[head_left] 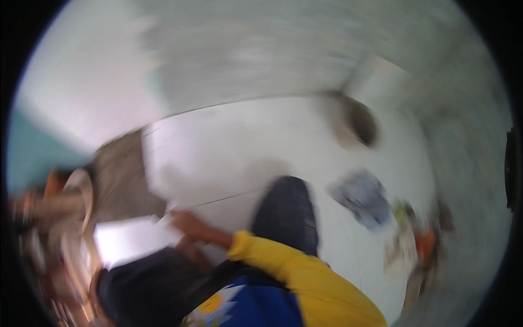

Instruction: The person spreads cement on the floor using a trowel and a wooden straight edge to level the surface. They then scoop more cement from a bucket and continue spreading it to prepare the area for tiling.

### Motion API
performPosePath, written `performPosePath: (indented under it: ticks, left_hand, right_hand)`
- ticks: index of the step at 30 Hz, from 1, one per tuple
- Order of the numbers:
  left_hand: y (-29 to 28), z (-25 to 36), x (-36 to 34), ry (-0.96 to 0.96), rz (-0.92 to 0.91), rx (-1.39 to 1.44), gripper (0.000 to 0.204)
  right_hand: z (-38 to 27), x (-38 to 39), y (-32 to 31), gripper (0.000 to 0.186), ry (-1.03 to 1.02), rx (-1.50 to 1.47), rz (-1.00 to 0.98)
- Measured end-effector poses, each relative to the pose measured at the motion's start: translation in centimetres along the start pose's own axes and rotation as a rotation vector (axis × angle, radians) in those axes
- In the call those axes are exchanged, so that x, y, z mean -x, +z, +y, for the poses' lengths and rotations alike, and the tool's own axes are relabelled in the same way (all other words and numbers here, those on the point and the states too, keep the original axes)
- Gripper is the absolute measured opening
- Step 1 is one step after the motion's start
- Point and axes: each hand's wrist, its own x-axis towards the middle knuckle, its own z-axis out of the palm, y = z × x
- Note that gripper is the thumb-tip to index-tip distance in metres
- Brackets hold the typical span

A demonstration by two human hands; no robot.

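Motion smears the picture. My right hand [188, 223], below a yellow sleeve [278, 256], is at the right corner of a square white tile [125, 240] by my bent left knee; whether it grips the tile is unclear. My left hand [193, 252] is partly visible beneath my right forearm, near the same tile, its fingers blurred and mostly hidden. My dark-trousered right leg [283, 212] rests over large white floor tiles [229, 141]. A patch of brown, untiled floor [122, 174] lies beyond the white tile, at the left.
A bucket-like container [357, 122] stands in the back right corner against grey walls [245, 54]. A crumpled grey cloth [362, 199] lies right of my leg, with blurred orange and pale items [422, 245] along the right wall. Blurred wooden and orange objects [54, 207] crowd the left side.
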Motion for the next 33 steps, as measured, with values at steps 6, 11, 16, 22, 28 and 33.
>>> performPosePath:
  ticks: [6, 11, 16, 22, 28, 33]
  left_hand:
    - [0.8, 2.0, 7.0, -0.020, 0.051, 0.079, 0.114]
    - [-0.8, -2.0, 11.0, 0.245, 0.082, 0.114, 0.112]
    - [0.0, -2.0, 8.9, 0.227, 0.019, 0.121, 0.108]
    - [-1.0, -2.9, 7.0, 0.175, 0.056, 0.170, 0.106]
    - [-3.1, -4.7, 6.0, 0.165, -0.057, 0.162, 0.124]
    - [-2.6, -4.9, 5.3, 0.179, -0.049, 0.177, 0.126]
  right_hand:
    - [1.2, -0.9, -7.8, 0.040, 0.248, 0.212, 0.217]
    - [-2.2, -1.8, -2.1, 0.038, 0.091, 0.620, -0.207]
    - [-4.8, -1.2, 4.3, 0.028, -0.202, 0.746, -0.619]
    - [-3.9, -10.4, 5.6, 0.033, -0.019, 0.877, -0.315]
    - [-4.9, -11.8, -0.8, 0.034, -0.084, 0.927, -0.489]
    - [-7.3, -11.2, -1.2, 0.029, -0.084, 1.100, -0.623]
